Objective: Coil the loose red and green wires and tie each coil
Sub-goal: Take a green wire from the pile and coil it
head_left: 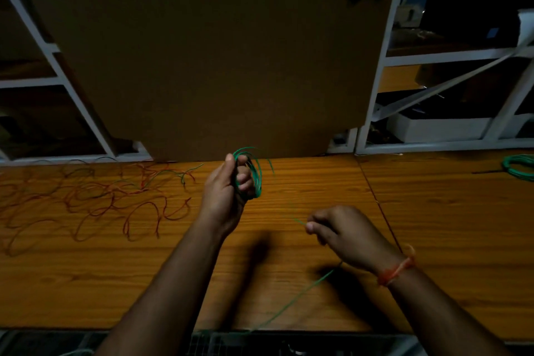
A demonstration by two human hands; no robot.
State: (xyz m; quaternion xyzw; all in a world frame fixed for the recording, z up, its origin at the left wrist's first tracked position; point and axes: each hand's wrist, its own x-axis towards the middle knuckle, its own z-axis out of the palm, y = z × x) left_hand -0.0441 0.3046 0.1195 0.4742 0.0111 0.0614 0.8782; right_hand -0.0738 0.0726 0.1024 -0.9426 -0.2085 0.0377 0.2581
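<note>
The left hand (228,191) grips the green coil (251,175); its free wire (291,305) runs toward five o'clock through the pinching right hand (344,233).

A wooden table (289,283) (grain running left to right) is seen below. Loose red wires (95,205), mixed with a few green strands, are spread tangled over its far left. A green coil (518,167) is laid at its far right edge.
</note>
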